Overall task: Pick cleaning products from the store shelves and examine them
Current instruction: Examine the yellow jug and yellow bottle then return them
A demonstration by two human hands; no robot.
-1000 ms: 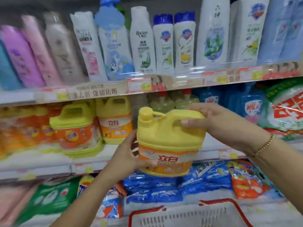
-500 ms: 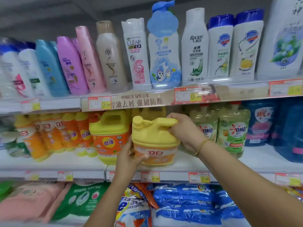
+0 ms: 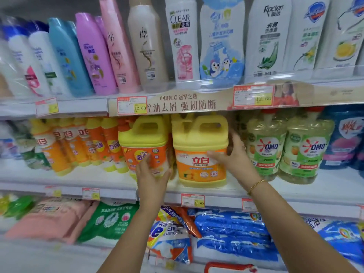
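Observation:
A yellow detergent jug (image 3: 199, 138) with an orange label stands upright on the middle shelf (image 3: 307, 191). My right hand (image 3: 237, 161) holds its right side, with the thumb across the label's top edge and the fingers wrapped round the corner. My left hand (image 3: 151, 177) is raised with straight fingers just left of this jug, in front of the label of a second yellow jug (image 3: 143, 134). I cannot tell whether its thumb touches the first jug.
Green OMO bottles (image 3: 267, 148) stand right of the jug, and slim orange bottles (image 3: 78, 142) to the left. Shampoo bottles (image 3: 143, 46) line the upper shelf. Blue detergent bags (image 3: 232, 233) lie below. A red basket handle (image 3: 230, 267) shows at the bottom edge.
The jug went from my hands in front of the shelf back onto the middle shelf. My right hand slid from the handle to its side, and my left hand came off it.

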